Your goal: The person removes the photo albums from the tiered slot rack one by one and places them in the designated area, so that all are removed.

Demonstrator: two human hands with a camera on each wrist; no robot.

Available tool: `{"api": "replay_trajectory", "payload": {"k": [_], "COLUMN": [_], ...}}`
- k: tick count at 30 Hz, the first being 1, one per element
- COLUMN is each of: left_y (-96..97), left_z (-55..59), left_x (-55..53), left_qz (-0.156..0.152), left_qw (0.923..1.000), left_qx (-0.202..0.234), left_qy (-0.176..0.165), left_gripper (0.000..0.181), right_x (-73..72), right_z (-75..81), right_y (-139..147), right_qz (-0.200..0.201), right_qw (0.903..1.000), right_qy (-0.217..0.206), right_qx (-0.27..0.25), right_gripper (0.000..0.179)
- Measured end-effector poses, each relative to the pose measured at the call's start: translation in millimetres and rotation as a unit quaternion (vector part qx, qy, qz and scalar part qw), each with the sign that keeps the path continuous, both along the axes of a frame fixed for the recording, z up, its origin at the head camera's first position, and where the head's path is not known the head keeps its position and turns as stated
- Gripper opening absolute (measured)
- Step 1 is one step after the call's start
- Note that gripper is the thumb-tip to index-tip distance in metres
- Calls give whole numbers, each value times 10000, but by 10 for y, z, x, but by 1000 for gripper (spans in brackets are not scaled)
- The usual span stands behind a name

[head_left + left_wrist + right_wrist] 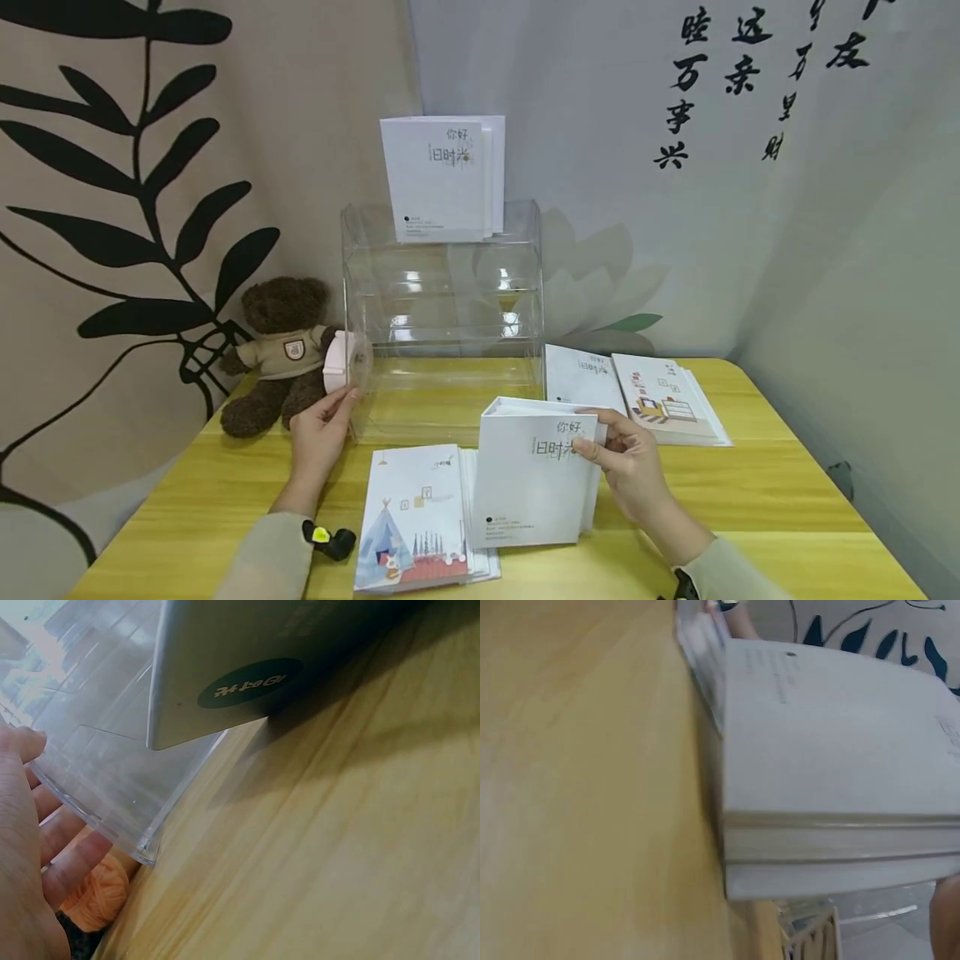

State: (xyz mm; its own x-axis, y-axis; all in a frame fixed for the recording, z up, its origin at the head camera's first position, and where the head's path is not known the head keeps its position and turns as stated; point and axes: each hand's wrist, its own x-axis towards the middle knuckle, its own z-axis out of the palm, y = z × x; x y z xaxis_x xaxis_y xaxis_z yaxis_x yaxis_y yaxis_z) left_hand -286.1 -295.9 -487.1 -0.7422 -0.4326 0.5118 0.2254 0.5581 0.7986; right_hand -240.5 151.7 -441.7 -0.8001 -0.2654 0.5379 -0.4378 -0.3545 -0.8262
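At the left side of the clear plastic rack (442, 242), my left hand (322, 437) holds the side panel's lower front edge. The left wrist view shows the thumb on one face of that panel and the fingers behind it. My right hand (626, 467) grips a white hardcover book (528, 483) by its right edge, thumb on the printed front. This book stands upright, slightly tilted, close to the tabletop. Beside it lies a stack of books with a tent picture (412, 517). More white books (442, 179) stand in the rack's top tier.
Two more books, one with a white cover (581, 379) and one with a furniture picture (667, 396), lie right of the rack. A brown teddy bear (285, 358) sits at the left, near a pale pink object (340, 362). Orange yarn (97, 896) shows below the left fingers.
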Motion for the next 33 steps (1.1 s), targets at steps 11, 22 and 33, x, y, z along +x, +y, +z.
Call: {"api": "replay_trajectory", "payload": {"k": [11, 22, 33], "left_y": [-58, -23, 23], "left_z": [18, 21, 7], "left_x": [20, 18, 12], "left_qz": [25, 53, 10], "left_qw": [10000, 10000, 10000], "left_qx": [13, -33, -54], "left_qy": [80, -47, -60], "left_gripper": [28, 32, 29], "right_x": [-13, -49, -128], "right_z": [-43, -118, -372], "right_y": [23, 49, 138], "right_qz": [49, -144, -1081], "right_qw": [9972, 9962, 9875], "right_qy": [677, 743, -795], "right_qx": [328, 436, 831], "right_gripper": [34, 33, 31]}}
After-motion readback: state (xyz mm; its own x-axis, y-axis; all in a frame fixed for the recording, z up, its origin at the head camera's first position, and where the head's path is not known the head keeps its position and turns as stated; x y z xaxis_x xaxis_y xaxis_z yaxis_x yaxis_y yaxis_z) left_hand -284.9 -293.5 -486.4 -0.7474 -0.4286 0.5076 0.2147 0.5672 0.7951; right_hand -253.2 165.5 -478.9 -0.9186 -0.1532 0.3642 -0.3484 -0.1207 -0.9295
